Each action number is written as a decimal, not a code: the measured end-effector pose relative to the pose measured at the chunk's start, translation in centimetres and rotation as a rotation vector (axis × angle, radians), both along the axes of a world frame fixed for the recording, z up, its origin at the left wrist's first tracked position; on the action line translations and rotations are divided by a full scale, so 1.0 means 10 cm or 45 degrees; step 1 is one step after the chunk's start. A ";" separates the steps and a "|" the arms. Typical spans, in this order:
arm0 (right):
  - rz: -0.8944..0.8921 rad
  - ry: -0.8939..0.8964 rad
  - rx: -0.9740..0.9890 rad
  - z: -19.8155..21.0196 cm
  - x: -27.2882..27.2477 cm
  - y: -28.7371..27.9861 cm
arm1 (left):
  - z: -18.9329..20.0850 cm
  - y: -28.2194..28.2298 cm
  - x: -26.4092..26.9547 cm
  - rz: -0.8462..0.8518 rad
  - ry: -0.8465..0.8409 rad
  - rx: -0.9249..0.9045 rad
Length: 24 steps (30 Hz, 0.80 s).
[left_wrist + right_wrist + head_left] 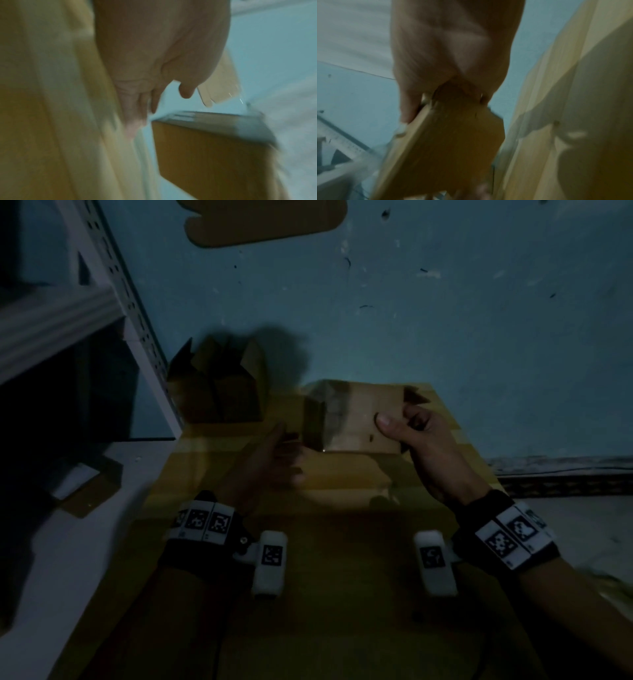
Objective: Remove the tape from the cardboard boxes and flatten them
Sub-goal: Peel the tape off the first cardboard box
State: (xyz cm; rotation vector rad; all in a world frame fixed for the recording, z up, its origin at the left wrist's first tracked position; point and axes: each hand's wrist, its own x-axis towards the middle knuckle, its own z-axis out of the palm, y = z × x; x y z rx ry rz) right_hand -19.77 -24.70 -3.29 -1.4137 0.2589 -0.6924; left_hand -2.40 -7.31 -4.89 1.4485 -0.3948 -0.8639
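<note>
A small brown cardboard box (pixel 352 419) is held just above the wooden table (pixel 342 594). My right hand (pixel 411 429) grips its right end, thumb pressed on the near face and fingers curled round the far side. The right wrist view shows this hand (pixel 450 54) clamped on the box (pixel 445 148). My left hand (pixel 270 457) is blurred at the box's left end with its fingers stretched out, holding nothing. In the left wrist view that hand (pixel 154 54) is beside the box (pixel 205 155), whose top edge carries a glossy strip of tape (pixel 197 116).
An opened box (pixel 219 385) with raised flaps stands at the table's back left. A flat cardboard sheet (pixel 263 220) lies further off at the top. A metal shelf rack (pixel 130 302) stands on the left, with a cardboard scrap (pixel 82 484) below it. The scene is dim.
</note>
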 end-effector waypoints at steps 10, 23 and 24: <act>-0.174 0.058 -0.054 -0.07 0.03 -0.04 | 0.03 -0.04 -0.17 0.074 -0.905 -0.292; -0.185 0.096 -0.128 -0.17 0.15 0.10 | -0.03 -0.15 -0.24 0.059 -0.957 -0.119; -0.179 0.099 -0.120 -0.18 0.16 0.10 | -0.04 -0.15 -0.23 0.065 -0.971 -0.113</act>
